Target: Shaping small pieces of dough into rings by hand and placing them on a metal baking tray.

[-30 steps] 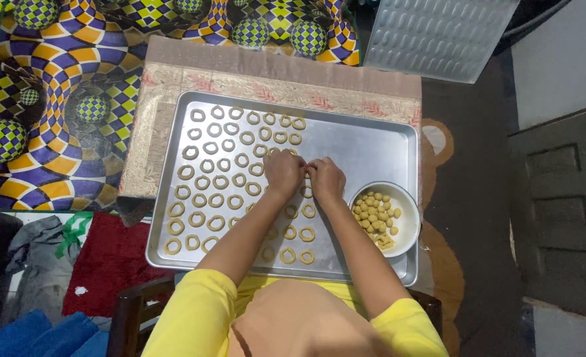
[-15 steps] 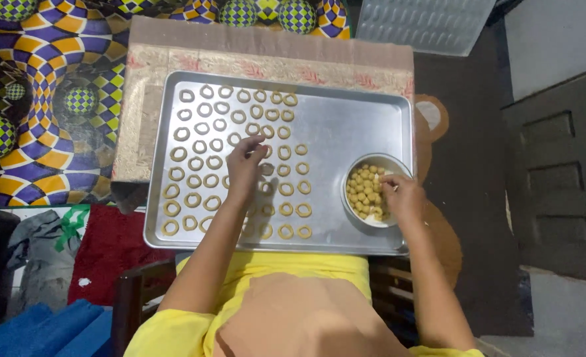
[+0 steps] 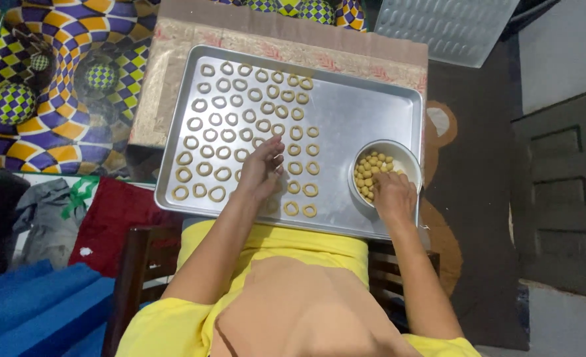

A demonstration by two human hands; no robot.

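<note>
Item: rectangular silver metal baking tray (image 3: 365, 112), laid on a beige patterned cloth (image 3: 174, 73) over a tabletop.

Contents: small pale ring-shaped dough pieces (image 3: 221, 120), set in rows across the left half of the tray and into the near middle. The right half is seen bare metal, so roughly half of the surface is judged filled and half left to fill.

Supply: round white bowl (image 3: 400, 153), stood on the tray at its near right corner, and holding a good heap of small yellow dough balls (image 3: 369, 169); much stock is judged unshaped.

Left hand (image 3: 261, 168): laid flat, fingers spread and loose, over the rings in the near middle rows; nothing is gripped.

Right hand (image 3: 393, 197): placed at the bowl's near rim, fingertips among the balls; whether one is pinched cannot be told.
</note>
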